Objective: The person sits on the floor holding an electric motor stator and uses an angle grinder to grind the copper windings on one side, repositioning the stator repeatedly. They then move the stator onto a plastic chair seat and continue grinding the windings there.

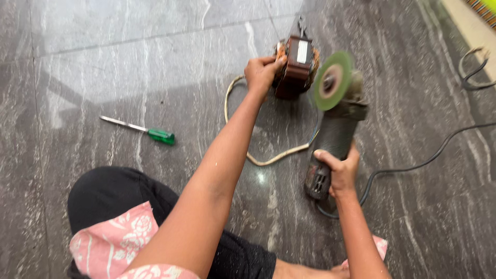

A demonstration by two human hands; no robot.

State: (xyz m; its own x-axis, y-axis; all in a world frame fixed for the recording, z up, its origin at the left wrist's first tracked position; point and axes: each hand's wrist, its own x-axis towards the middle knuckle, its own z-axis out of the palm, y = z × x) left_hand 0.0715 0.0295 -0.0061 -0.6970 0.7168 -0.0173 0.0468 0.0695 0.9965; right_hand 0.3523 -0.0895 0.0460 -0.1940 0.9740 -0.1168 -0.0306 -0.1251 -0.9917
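My left hand grips the left side of a brown motor stator with copper windings that sits on the grey stone floor. My right hand is closed around the dark body of an angle grinder. The grinder's green disc is blurred and sits right beside the stator's right edge. A cream wire loops from the stator across the floor under my left forearm.
A green-handled screwdriver lies on the floor to the left. The grinder's black cord trails off to the right. Another dark cable loop lies at the far right. My knee in black and pink floral cloth is at the bottom left.
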